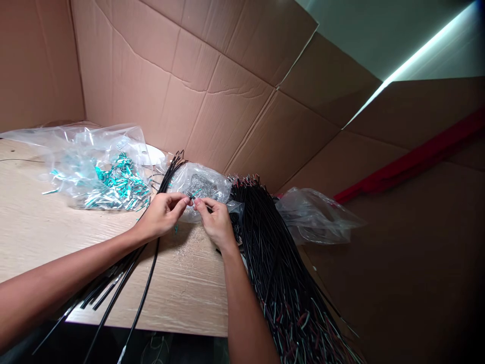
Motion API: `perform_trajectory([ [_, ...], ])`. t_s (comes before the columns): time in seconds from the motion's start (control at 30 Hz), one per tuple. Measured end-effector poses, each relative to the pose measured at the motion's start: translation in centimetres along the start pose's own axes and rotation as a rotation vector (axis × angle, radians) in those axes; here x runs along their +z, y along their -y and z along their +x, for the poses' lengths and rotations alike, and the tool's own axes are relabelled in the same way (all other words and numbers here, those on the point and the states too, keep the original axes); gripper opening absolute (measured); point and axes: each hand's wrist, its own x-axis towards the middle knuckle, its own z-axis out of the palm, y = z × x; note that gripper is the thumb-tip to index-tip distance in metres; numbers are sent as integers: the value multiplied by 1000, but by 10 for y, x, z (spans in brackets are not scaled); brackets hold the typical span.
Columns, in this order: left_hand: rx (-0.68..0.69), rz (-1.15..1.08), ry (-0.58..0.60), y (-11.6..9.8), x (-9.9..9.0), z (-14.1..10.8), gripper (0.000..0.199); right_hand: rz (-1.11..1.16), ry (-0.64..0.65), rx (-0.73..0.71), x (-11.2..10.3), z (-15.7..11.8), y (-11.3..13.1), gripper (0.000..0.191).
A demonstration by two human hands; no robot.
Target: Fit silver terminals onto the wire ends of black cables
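Observation:
In the middle of the head view my left hand and my right hand meet, thumbs and fingertips pinched together. Between the fingertips is the dark end of a thin black cable, with a short teal strand standing out of it; the fingers cover most of it. Several loose black cables run beneath my left wrist and over the table's front edge. Directly behind the hands sits a clear plastic bag of small grey bits, too fine to name.
At the left, a clear bag holds teal and silver foil scraps. A thick bundle of black cables hangs down at the right. Behind it lies a crumpled clear bag. Cardboard walls enclose the wooden table.

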Motion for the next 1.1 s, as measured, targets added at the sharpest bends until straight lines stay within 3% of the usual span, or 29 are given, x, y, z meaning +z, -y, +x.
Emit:
perform_trajectory([
  [0.07, -24, -64, 29, 1, -1, 1, 41, 39, 22, 33, -2, 0, 0, 30],
  [0.23, -415, -646, 428, -5, -14, 5, 30, 329, 137, 207, -7, -2, -4, 39],
  [0.3, -465, -708, 480, -6, -18, 6, 29, 424, 190, 233, -8, -2, -5, 40],
  [0.4, -315, -448, 319, -5, -16, 5, 31, 427, 141, 245, -3, -1, -6, 40],
  [0.53, 22, 238, -64, 0, -4, -1, 24, 282, -25, 272, 16, 0, -10, 45],
  [0.63, 129, 442, -128, -3, -3, -2, 14, 217, -104, 285, 26, 0, -11, 48],
  [0.7, 63, 315, -31, -9, -9, 1, 20, 255, -92, 287, 26, -1, -8, 47],
  [0.83, -323, -414, 304, -22, -23, 8, 28, 476, 54, 244, 11, -3, 4, 43],
  [0.9, -451, -698, 385, -25, -25, 8, 28, 545, 139, 228, 4, -3, 6, 44],
  [0.97, -469, -793, 364, -25, -22, 6, 27, 587, 141, 249, 0, -2, 5, 45],
  [1.1, -348, -552, 232, -18, -9, 3, 33, 626, -121, 289, 1, 3, -4, 48],
])
